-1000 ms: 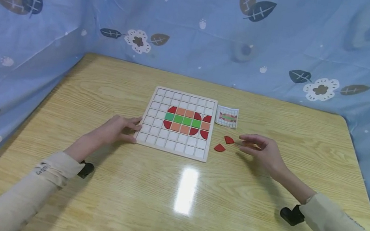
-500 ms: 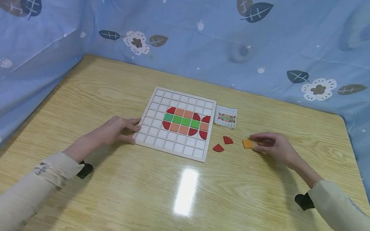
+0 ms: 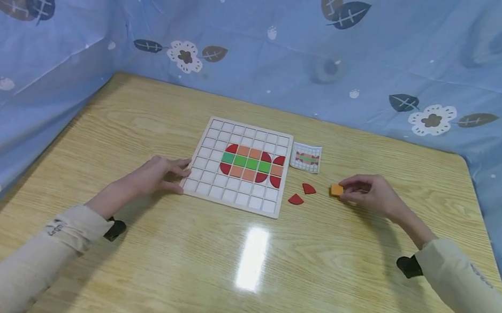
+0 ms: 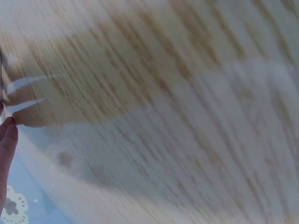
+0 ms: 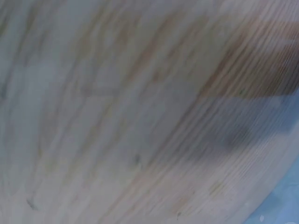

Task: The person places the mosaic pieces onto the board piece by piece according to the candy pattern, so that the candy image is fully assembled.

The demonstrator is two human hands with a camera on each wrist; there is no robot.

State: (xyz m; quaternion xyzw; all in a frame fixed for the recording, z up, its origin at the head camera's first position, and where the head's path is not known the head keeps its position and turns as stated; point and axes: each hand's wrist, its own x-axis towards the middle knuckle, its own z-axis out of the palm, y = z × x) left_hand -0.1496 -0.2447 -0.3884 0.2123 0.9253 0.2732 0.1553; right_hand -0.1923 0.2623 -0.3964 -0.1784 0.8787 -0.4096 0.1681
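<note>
A square white grid board [image 3: 211,192] lies on the table, with red rounded tiles [image 3: 265,157], peach squares [image 3: 242,172] and green squares [image 3: 252,163] set in its cells. My left hand [image 3: 158,172] rests its fingertips and thumb against the board's left edge. In the left wrist view, a finger [image 4: 7,144] shows at the far left. My right hand [image 3: 372,193] pinches an orange square tile [image 3: 336,190], which looks thick from this side, right of the board. Two loose red quarter-round tiles [image 3: 308,189] lie between that hand and the board.
Beside the board's upper right edge lies a small pattern card [image 3: 306,158] with a coloured picture on a grid. A blue patterned cloth [image 3: 259,33] hangs behind and along both sides of the wooden table [image 3: 197,256].
The right hand has moved right, away from the red tiles. The orange tile, out of sight one second ago, now shows in its fingertips. The left hand stays at the board's edge.
</note>
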